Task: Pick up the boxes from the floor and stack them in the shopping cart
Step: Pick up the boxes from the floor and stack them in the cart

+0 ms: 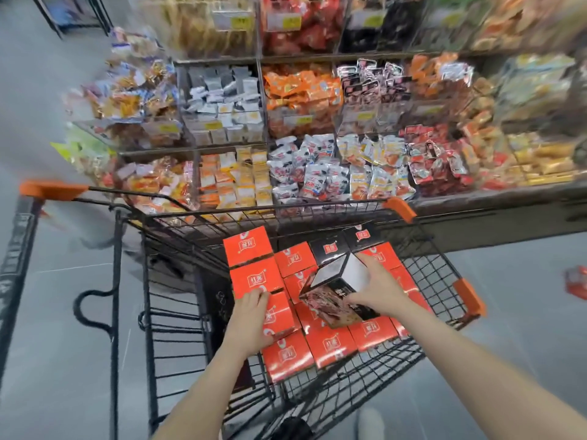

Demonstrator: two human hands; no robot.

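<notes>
The step in hand looks like seating one more box in the shopping cart (444, 274). The right hand (378, 289) holds a black box (336, 290), fingers spread wide over its top face and thumb against the near edge; the box sits tilted, one corner up, on top of the orange boxes (330, 344) already packed in the basket. The left hand (251, 319), at about nine o'clock from the black box, curls its fingers over the edge of an orange box (279, 315) in the left column, seemingly steadying it.

Next, I judge, the black box must be turned flat and lowered square beside the two black ones (346, 242) at twelve o'clock (there's little spare room). It is glossy, with a pale top panel and a printed food picture on its side.
</notes>
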